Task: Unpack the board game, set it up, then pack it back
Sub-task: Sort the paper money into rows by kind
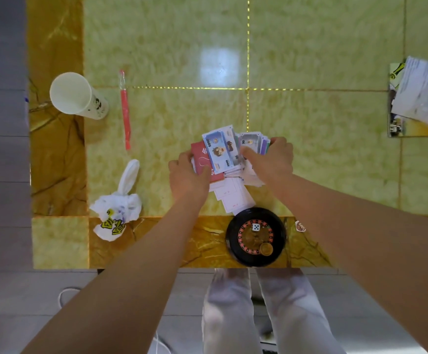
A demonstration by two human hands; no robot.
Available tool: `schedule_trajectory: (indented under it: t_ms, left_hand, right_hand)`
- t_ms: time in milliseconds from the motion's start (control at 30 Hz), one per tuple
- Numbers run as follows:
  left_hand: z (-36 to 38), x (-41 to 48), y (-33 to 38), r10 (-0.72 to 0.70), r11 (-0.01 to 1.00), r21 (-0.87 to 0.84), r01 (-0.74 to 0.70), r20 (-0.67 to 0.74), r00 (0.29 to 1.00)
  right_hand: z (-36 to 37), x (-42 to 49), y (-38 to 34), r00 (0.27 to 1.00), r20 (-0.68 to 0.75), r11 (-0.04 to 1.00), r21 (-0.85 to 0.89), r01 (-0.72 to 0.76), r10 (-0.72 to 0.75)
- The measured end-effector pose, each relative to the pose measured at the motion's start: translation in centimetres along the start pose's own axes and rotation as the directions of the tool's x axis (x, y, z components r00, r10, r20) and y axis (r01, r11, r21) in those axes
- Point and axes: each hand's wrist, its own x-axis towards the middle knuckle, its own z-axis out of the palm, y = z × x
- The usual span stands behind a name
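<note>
The marbled yellow-green table [310,60], edged in amber stone, fills most of the frame. Both bare forearms reach up from the bottom edge to its centre.

The left hand [188,175] curls on the left edge of the pile of play money and cards [236,167], thumb lying on a red card [200,155] at that side. The right hand [271,159] clamps the pile's right side, thumb on top and fingers wrapped over the far edge. The pile sits at the centre of the frame, squeezed between the two hands. Its top banknote [220,149] lies face up, with its long axis running nearly top to bottom and leaning slightly right at the lower end. White cards [233,198] fan out from under the pile towards the bottom.

At the right edge lies a game box [397,129] with printed sheets [422,98] on it, well apart from the hands. A black roulette wheel [256,236] sits just below the white cards and holds a white die [256,227] and a gold coin [266,249]. In the upper left, a white paper cup [75,94] stands beside a thin red stick [125,111]. Below them lies a crumpled white plastic bag [117,213].
</note>
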Motion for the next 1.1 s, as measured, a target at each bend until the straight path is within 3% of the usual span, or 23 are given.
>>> schedule_trajectory:
  t_ms: [67, 133, 233, 300, 333, 400, 533, 700, 900, 1000, 1100]
  left_hand:
    - [0.1, -0.3, 0.2, 0.03, 0.999, 0.044, -0.03, -0.005, 1.0]
    - [-0.1, -0.4, 0.3, 0.094, 0.99, 0.105, -0.09, -0.033, 0.995]
    - [-0.4, -0.5, -0.2, 0.212, 0.961, 0.192, -0.2, -0.046, 0.976]
    - [-0.4, -0.7, -0.7, 0.217, 0.953, 0.226, -0.201, -0.049, 0.975]
    - [-0.5, -0.9, -0.9, 0.215, 0.95, 0.244, -0.196, -0.052, 0.975]
    - [-1.1, -1.6, -1.5, 0.213, 0.925, 0.337, -0.176, -0.076, 0.974]
    - [-3.5, -2.7, -3.0, 0.294, 0.737, 0.671, -0.078, -0.215, 0.931]
    - [-5.9, -3.3, -6.0, 0.14, 0.588, 0.805, 0.082, -0.201, 0.97]
    - [-8.3, -2.2, -8.5, 0.133, 0.596, 0.799, 0.083, -0.201, 0.971]
    - [-9.3, -1.7, -8.5, 0.189, 0.601, 0.798, 0.041, -0.193, 0.963]
    - [-9.4, -1.4, -7.2, 0.287, 0.674, 0.736, -0.071, -0.171, 0.942]
  right_hand:
    - [0.0, -0.2, -0.5, 0.99, -0.095, 0.991, -0.098, 0.093, -0.103]
    - [-0.1, -0.5, -1.0, 0.938, -0.144, 0.942, -0.161, 0.293, -0.316]
    - [0.4, -1.0, -2.0, 0.77, 0.056, 0.75, -0.196, 0.632, -0.635]
    - [1.3, -1.4, -2.0, 0.655, 0.183, 0.618, -0.225, 0.754, -0.733]
    - [1.6, -1.6, -1.8, 0.643, 0.22, 0.595, -0.25, 0.764, -0.733]
    - [2.1, -1.9, -1.6, 0.676, 0.243, 0.619, -0.276, 0.736, -0.696]
    - [2.0, -2.0, -2.1, 0.676, 0.275, 0.621, -0.269, 0.737, -0.684]
    - [2.6, -2.7, -2.5, 0.683, 0.359, 0.629, -0.273, 0.728, -0.636]
    - [4.0, -3.0, -3.0, 0.736, 0.338, 0.668, -0.312, 0.676, -0.587]
    - [4.1, -3.5, -3.5, 0.776, 0.247, 0.724, -0.28, 0.63, -0.58]
    - [3.6, -3.7, -3.8, 0.844, 0.113, 0.805, -0.256, 0.535, -0.525]
